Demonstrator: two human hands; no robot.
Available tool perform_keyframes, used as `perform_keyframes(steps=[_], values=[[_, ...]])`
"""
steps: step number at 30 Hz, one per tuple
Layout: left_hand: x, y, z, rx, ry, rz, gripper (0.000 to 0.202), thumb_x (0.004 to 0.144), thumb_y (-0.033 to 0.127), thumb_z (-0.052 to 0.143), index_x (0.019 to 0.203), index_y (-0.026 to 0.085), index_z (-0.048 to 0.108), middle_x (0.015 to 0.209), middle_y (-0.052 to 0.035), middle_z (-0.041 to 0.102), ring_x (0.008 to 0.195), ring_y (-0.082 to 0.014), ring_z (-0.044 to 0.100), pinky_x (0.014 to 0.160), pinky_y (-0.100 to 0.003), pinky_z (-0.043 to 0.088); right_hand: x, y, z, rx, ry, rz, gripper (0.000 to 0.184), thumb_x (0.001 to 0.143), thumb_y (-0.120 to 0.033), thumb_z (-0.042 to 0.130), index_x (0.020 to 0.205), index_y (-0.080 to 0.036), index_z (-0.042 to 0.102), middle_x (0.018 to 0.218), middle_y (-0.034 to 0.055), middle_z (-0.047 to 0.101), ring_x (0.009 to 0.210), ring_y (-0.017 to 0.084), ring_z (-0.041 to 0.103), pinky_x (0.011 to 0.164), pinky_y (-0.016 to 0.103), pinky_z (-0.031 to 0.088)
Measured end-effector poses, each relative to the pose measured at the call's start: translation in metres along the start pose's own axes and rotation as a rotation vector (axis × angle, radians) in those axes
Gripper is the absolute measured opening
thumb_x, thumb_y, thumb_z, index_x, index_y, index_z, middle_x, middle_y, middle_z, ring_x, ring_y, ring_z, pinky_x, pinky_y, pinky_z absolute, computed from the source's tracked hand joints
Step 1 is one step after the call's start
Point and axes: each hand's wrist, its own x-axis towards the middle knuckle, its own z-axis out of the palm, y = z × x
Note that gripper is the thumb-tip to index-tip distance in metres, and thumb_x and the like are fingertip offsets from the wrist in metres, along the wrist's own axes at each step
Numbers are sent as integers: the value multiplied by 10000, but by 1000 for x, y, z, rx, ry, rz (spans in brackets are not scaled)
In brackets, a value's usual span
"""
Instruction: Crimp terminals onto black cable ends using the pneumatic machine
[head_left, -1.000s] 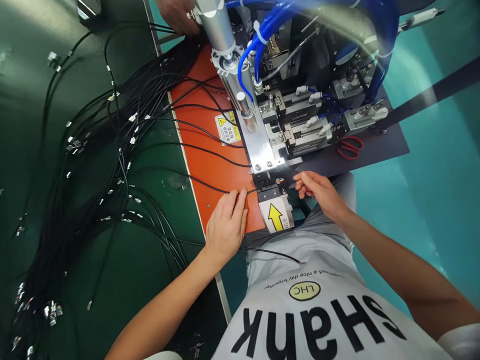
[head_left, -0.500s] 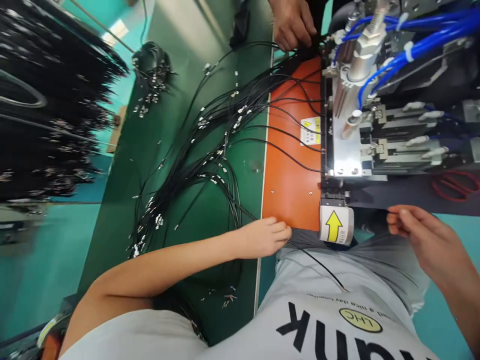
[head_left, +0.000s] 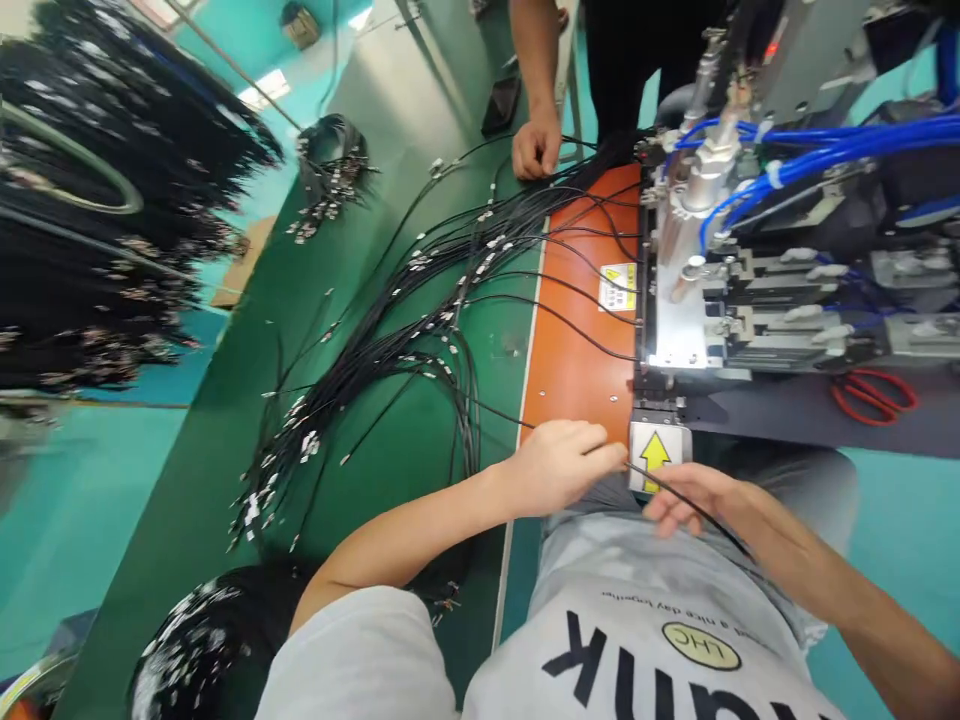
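Note:
My left hand (head_left: 570, 462) is closed on a thin black cable (head_left: 679, 495) just above the front edge of the orange plate (head_left: 576, 380). From there the cable's free part runs right, across my right hand (head_left: 697, 500). That hand lies palm up with its fingers stretched out beside the cable, not wrapped around it. Close by is the machine's white end block with a yellow arrow (head_left: 655, 450). Behind my left hand, a large bundle of black cables (head_left: 360, 350) with white-tagged ends spreads over the green table. Several single cables cross the orange plate into the machine's clamp edge.
The machine (head_left: 682, 310) with blue air hoses fills the right side. Red-handled scissors (head_left: 874, 397) lie on its dark base. A co-worker's hand (head_left: 537, 150) rests at the far cables. Coiled cables (head_left: 214, 640) sit front left; more hang on a rack (head_left: 112, 220).
My right hand has moved left toward my left hand, its fingers opening out. My left hand has shifted slightly right with the cable. The co-worker's hand has moved left, and the view has shifted.

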Motion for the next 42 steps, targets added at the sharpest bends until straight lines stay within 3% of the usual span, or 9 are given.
perform_keyframes(steps=[3,5,9,13,17,27,30,35,42], values=[[0,-6,17,54,13,-117,204,988,200,411,1045,165,604,759,-13,587,671,-131,536,597,-263,381,7,2,-2,98,-19,-36,450,978,-475,459,1392,-301,497,1130,90,714,970,250,703,870,430,571],[1,-13,24,78,49,-155,191,983,188,426,1068,153,593,764,-18,594,683,-138,543,617,-264,397,9,7,-6,17,171,-72,453,930,-411,593,1360,-288,520,1095,63,728,1004,229,697,947,412,542],[18,-7,28,124,71,-170,166,975,203,453,1071,143,574,809,-55,621,741,-184,564,670,-316,419,10,12,-8,-124,416,-104,293,998,-349,465,1232,-263,619,999,36,757,966,189,713,926,368,554],[51,26,37,-168,136,-122,290,973,195,456,1260,148,451,1058,-122,643,956,-227,595,787,-364,467,14,9,-5,-139,398,-138,251,1000,-312,455,1184,-257,616,989,24,757,931,182,720,869,337,562],[67,39,52,-561,147,-138,202,993,183,426,1191,188,464,982,-62,616,843,-151,582,757,-289,492,16,12,-7,-244,462,-125,174,968,-303,522,1106,-261,619,928,15,761,863,204,723,794,336,546],[48,36,43,-333,-67,-245,230,972,115,336,1083,151,535,930,-82,576,795,-177,540,692,-303,482,27,6,-4,-633,367,-219,304,1005,-310,424,909,-185,684,818,61,738,734,195,669,680,326,450],[51,37,48,-473,10,-273,166,986,194,408,1076,162,543,916,-63,605,777,-154,569,696,-279,490,31,-1,-11,-503,386,-110,359,1005,-332,424,760,-184,641,689,33,692,638,159,634,627,297,432],[56,24,50,-724,88,-344,173,983,221,480,1086,195,616,944,-32,695,783,-116,636,712,-231,509,32,4,-29,5,447,-54,281,977,-414,502,956,-206,690,813,15,725,653,122,647,662,260,499],[58,21,44,-738,129,-342,214,971,220,507,1126,196,652,974,-44,730,791,-125,672,712,-241,536,42,16,-34,367,320,-18,223,832,-404,718,894,-192,694,831,12,714,592,94,597,626,251,524]])
